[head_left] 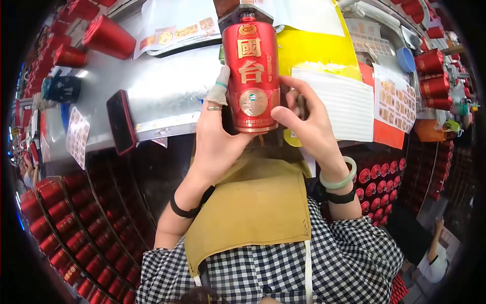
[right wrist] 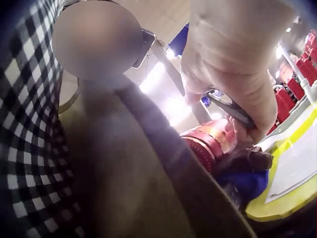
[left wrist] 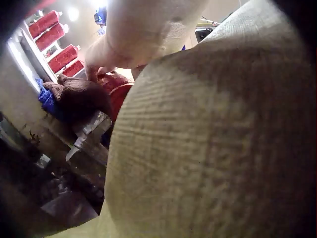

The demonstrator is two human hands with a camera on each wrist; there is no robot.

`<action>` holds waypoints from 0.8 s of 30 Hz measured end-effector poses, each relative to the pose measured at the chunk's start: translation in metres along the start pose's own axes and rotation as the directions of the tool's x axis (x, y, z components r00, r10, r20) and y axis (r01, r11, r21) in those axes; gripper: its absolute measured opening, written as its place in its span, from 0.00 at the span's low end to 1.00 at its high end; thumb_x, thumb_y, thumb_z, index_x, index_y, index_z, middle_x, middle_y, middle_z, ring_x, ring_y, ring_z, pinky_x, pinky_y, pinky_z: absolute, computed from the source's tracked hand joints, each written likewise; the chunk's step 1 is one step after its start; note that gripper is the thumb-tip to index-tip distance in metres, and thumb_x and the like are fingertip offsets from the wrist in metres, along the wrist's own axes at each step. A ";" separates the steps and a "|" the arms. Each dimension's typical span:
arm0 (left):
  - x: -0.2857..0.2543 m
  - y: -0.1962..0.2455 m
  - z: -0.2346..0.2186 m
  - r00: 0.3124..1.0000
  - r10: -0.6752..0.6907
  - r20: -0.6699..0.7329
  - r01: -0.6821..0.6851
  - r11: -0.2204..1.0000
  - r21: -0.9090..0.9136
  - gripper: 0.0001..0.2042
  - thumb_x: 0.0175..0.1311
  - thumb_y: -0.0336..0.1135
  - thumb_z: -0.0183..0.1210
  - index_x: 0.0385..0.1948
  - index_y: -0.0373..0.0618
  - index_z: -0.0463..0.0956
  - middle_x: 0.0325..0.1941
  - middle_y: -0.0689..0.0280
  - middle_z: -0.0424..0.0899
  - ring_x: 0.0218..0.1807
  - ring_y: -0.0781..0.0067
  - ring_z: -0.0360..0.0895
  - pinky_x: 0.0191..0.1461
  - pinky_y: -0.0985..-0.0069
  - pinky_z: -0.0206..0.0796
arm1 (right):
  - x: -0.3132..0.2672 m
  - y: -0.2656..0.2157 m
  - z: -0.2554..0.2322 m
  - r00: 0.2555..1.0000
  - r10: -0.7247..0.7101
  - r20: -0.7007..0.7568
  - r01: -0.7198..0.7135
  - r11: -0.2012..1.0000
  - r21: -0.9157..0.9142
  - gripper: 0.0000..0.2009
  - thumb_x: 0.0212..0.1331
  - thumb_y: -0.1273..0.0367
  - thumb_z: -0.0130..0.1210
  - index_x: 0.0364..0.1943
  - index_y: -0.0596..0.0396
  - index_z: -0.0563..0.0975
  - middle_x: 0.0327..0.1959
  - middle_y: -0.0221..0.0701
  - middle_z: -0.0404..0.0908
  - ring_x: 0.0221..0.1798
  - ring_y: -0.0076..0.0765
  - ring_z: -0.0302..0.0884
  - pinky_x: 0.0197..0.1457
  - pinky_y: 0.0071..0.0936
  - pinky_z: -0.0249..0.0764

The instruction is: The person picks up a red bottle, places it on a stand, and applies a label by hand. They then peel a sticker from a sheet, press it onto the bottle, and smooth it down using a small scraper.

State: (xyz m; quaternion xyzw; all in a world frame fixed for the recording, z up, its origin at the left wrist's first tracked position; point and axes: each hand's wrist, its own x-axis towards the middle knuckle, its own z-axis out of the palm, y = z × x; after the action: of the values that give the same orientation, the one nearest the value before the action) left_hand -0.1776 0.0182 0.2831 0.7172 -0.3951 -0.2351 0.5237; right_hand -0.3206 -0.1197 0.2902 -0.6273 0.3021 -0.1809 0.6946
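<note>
A red liquor bottle [head_left: 249,76] with gold characters and a round gold seal lies on its back, base toward the person. My left hand [head_left: 220,134] grips its lower left side, the thumb by the base; a finger wears a pale cloth finger sleeve [head_left: 218,93]. My right hand [head_left: 314,124] is at the bottle's lower right, thumb tip and forefinger at its side. Its other fingers curl round a slim dark metal tool [right wrist: 232,106], whose working end is hidden. Beneath the bottle, a brown cloth pad [left wrist: 81,96] shows in the left wrist view.
Sticker sheets [head_left: 395,99] lie right, near white paper [head_left: 334,104] and a yellow board [head_left: 314,50]. On the left metal tabletop [head_left: 167,91] is a phone [head_left: 121,121]. Racks of red bottles [head_left: 76,228] stand below; a blue cup [head_left: 405,60] sits far right.
</note>
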 end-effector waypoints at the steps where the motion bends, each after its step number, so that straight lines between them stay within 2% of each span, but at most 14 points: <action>1: 0.000 0.000 -0.004 1.000 -0.002 -0.002 0.002 1.000 -0.002 0.53 0.49 0.30 0.79 0.78 0.36 0.53 0.70 0.46 0.73 0.69 0.53 0.75 0.71 0.62 0.68 | 0.002 0.006 0.000 1.000 0.011 -0.006 -0.011 1.000 -0.024 0.31 0.60 0.71 0.71 0.67 0.62 0.72 0.37 0.17 0.67 0.36 0.12 0.63 0.40 0.13 0.61; 3: 0.001 -0.001 -0.014 0.992 0.054 0.116 -0.054 0.999 -0.007 0.53 0.50 0.33 0.79 0.78 0.37 0.52 0.72 0.48 0.73 0.71 0.57 0.74 0.74 0.63 0.63 | 0.002 0.006 -0.001 1.000 0.021 0.004 -0.021 0.999 -0.035 0.31 0.60 0.71 0.70 0.68 0.62 0.72 0.37 0.17 0.68 0.37 0.12 0.63 0.41 0.13 0.61; 4: 0.000 -0.003 -0.015 0.992 0.051 0.113 -0.051 0.999 -0.007 0.53 0.50 0.33 0.79 0.78 0.37 0.52 0.72 0.48 0.73 0.71 0.57 0.74 0.74 0.63 0.63 | 0.002 0.006 0.000 0.999 0.031 0.013 -0.030 0.999 -0.044 0.32 0.60 0.71 0.70 0.68 0.62 0.72 0.38 0.18 0.68 0.37 0.12 0.64 0.41 0.13 0.62; 6: -0.001 -0.006 -0.016 0.991 0.012 0.130 0.032 0.943 -0.332 0.49 0.59 0.35 0.74 0.79 0.38 0.51 0.74 0.51 0.71 0.72 0.61 0.72 0.77 0.63 0.59 | 0.002 0.002 0.000 0.999 0.022 0.027 -0.021 0.999 -0.040 0.32 0.60 0.71 0.70 0.69 0.63 0.71 0.39 0.18 0.69 0.37 0.12 0.64 0.42 0.13 0.62; 7: 0.000 -0.005 -0.016 0.990 0.025 0.136 0.033 0.912 -0.408 0.40 0.72 0.36 0.64 0.80 0.39 0.49 0.77 0.54 0.66 0.76 0.64 0.65 0.79 0.64 0.55 | 0.001 0.000 0.000 0.999 0.011 0.038 -0.009 0.999 -0.036 0.33 0.60 0.70 0.70 0.70 0.63 0.70 0.39 0.18 0.70 0.38 0.12 0.64 0.42 0.13 0.63; 8: 0.001 -0.010 -0.013 0.990 0.023 0.136 0.034 0.912 -0.408 0.40 0.72 0.36 0.64 0.80 0.39 0.49 0.77 0.54 0.66 0.76 0.64 0.65 0.79 0.64 0.55 | 0.001 0.001 -0.001 0.999 0.012 0.039 -0.011 0.999 -0.037 0.33 0.60 0.70 0.70 0.70 0.63 0.70 0.39 0.18 0.70 0.38 0.12 0.64 0.42 0.13 0.63; 10: 0.002 -0.020 -0.007 0.994 0.048 0.096 -0.003 0.908 -0.419 0.33 0.79 0.35 0.53 0.80 0.39 0.49 0.81 0.55 0.60 0.80 0.64 0.59 0.81 0.65 0.49 | 0.002 0.004 -0.005 0.999 0.009 0.046 -0.005 0.997 -0.083 0.34 0.59 0.71 0.71 0.70 0.64 0.70 0.40 0.18 0.70 0.38 0.12 0.65 0.43 0.13 0.63; 11: 0.002 -0.019 -0.006 0.994 0.034 0.107 0.012 0.913 -0.407 0.32 0.81 0.35 0.51 0.80 0.39 0.49 0.82 0.56 0.57 0.81 0.65 0.55 0.82 0.65 0.46 | 0.001 0.005 -0.006 0.999 0.009 0.045 -0.005 0.996 -0.085 0.34 0.59 0.71 0.71 0.70 0.64 0.70 0.40 0.18 0.70 0.38 0.12 0.65 0.43 0.13 0.63; 13: 0.002 -0.019 -0.005 0.995 0.027 0.100 0.018 0.908 -0.419 0.32 0.80 0.35 0.52 0.80 0.39 0.49 0.82 0.56 0.58 0.81 0.65 0.56 0.82 0.65 0.46 | 0.001 0.006 -0.006 0.998 0.012 0.055 -0.010 0.999 -0.033 0.31 0.58 0.72 0.70 0.67 0.62 0.72 0.50 0.30 0.81 0.52 0.24 0.76 0.58 0.26 0.74; 14: 0.002 -0.018 -0.005 0.995 0.018 0.094 0.024 0.904 -0.427 0.32 0.80 0.35 0.52 0.80 0.39 0.49 0.81 0.56 0.58 0.81 0.65 0.56 0.82 0.65 0.47 | 0.002 0.004 -0.007 0.998 0.012 0.055 -0.010 0.999 -0.034 0.31 0.58 0.72 0.70 0.67 0.62 0.72 0.50 0.30 0.81 0.52 0.24 0.76 0.58 0.26 0.74; 16: 0.003 -0.018 -0.005 0.995 0.010 0.097 0.034 0.897 -0.441 0.32 0.80 0.35 0.52 0.80 0.39 0.49 0.81 0.55 0.58 0.80 0.65 0.56 0.82 0.65 0.47 | 0.005 0.001 -0.007 0.989 0.130 0.066 -0.135 0.988 0.077 0.32 0.58 0.73 0.70 0.67 0.63 0.72 0.49 0.29 0.81 0.51 0.24 0.76 0.58 0.25 0.74; 20: 0.002 -0.014 -0.001 0.993 -0.023 0.112 0.071 0.891 -0.448 0.33 0.79 0.33 0.52 0.81 0.40 0.47 0.81 0.54 0.59 0.80 0.65 0.57 0.82 0.65 0.47 | 0.004 0.001 -0.003 0.997 0.076 0.030 -0.075 0.997 -0.026 0.32 0.59 0.75 0.69 0.68 0.64 0.70 0.51 0.30 0.82 0.51 0.25 0.78 0.59 0.26 0.75; 22: 0.001 -0.017 -0.002 0.993 -0.017 0.121 0.069 0.899 -0.433 0.34 0.79 0.32 0.53 0.81 0.40 0.47 0.81 0.54 0.59 0.81 0.64 0.57 0.82 0.65 0.47 | 0.003 0.002 -0.004 0.996 0.037 0.080 -0.042 0.997 0.071 0.33 0.60 0.74 0.70 0.69 0.65 0.70 0.43 0.21 0.71 0.41 0.14 0.69 0.45 0.14 0.68; 24: 0.002 -0.019 -0.004 0.991 -0.012 0.130 0.066 0.906 -0.419 0.35 0.78 0.32 0.54 0.81 0.40 0.46 0.81 0.54 0.59 0.81 0.63 0.57 0.82 0.65 0.47 | 0.003 -0.003 -0.004 0.995 0.032 0.091 -0.043 0.991 0.126 0.33 0.60 0.74 0.70 0.69 0.65 0.70 0.43 0.21 0.71 0.42 0.14 0.69 0.45 0.14 0.69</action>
State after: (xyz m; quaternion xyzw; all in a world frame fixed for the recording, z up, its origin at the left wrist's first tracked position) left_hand -0.1676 0.0210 0.2670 0.5787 -0.3524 -0.3694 0.6360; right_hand -0.3203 -0.1249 0.2925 -0.5833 0.2704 -0.1585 0.7493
